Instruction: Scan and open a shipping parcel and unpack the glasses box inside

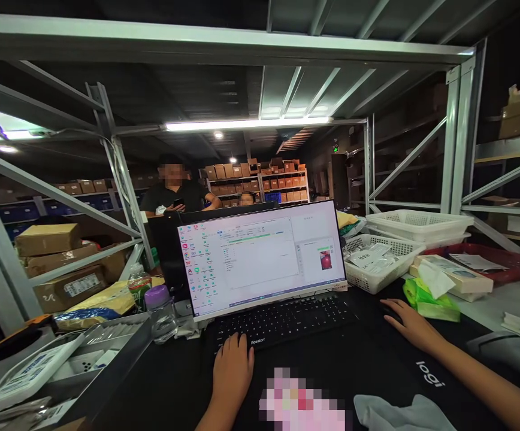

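Observation:
My left hand [233, 362] lies at the lower left of a black keyboard [282, 317], its fingers stretched over the keys and holding nothing. My right hand [406, 323] rests to the right of the keyboard, closed over a dark computer mouse [388, 307] that it mostly hides. Both are on a black desk mat [327, 359]. Behind the keyboard stands a lit monitor [260, 257] with desktop icons and open windows. A blurred pink item [302, 401] lies between my forearms.
A purple-lidded bottle [159, 311] and a grey tray [120, 347] stand left. White baskets [381, 263], a green tissue pack [431, 299] and a grey cloth [399, 413] are right. Metal shelf posts [453, 126] frame the desk; another person [179, 191] is beyond the monitor.

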Motion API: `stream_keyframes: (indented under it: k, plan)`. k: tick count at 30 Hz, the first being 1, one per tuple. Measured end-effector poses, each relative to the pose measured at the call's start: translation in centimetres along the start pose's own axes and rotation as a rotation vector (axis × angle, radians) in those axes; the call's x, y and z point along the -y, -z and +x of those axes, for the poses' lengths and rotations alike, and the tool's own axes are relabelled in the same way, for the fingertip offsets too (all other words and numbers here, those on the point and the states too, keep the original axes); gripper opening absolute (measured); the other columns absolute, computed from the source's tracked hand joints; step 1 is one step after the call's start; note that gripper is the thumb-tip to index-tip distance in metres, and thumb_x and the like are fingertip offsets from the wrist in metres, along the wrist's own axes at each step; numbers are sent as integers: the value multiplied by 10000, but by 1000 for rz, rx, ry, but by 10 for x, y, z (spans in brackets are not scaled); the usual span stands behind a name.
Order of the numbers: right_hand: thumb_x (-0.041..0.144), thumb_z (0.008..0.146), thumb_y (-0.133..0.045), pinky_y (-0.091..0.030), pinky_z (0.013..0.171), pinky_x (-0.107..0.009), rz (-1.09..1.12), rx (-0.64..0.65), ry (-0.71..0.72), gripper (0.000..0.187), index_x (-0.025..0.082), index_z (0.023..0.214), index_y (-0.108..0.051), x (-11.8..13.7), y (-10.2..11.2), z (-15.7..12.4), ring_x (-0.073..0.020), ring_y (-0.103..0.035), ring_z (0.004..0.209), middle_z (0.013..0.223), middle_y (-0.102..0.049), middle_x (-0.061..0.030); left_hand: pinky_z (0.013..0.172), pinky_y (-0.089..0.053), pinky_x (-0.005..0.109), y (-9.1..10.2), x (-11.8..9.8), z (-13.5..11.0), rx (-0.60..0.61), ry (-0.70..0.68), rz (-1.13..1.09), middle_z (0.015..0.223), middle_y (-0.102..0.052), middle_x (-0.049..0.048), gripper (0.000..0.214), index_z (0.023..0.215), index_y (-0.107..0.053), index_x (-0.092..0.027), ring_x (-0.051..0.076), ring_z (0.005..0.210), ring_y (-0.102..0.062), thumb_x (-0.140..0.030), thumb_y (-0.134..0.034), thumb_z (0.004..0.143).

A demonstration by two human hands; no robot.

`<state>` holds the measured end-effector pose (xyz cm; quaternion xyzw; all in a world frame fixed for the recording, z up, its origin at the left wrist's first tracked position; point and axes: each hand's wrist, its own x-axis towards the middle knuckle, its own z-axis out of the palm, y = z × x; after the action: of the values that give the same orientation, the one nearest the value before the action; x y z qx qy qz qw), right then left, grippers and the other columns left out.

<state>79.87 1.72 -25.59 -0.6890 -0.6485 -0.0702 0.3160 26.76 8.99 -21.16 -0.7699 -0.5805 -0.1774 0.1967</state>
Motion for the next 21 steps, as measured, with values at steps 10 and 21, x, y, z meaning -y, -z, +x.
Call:
stream_keyframes:
  k: [10, 21]
  plan:
    - [513, 906, -420, -442, 1111, -488, -26, -9, 1, 523, 224, 1274, -653, -3, -2, 1, -315, -598, 1249, 1375, -598, -155, 996, -477, 434, 1, 0, 1, 12, -1, 0, 1313, -624, 163, 361, 1264, -630, -121, 292, 1203, -587, -196, -423, 978]
    - [544, 905, -416, -456, 1099, -481, -33, 3, -12, 543, 227, 1269, -666, -2, 1, 1, -323, -595, 1257, 1370, -595, -159, 947, -484, 423, -5, 3, 1, -25, -16, 7, 1293, -635, 153, 363, 1247, -632, -128, 288, 1167, -595, -204, -408, 972]
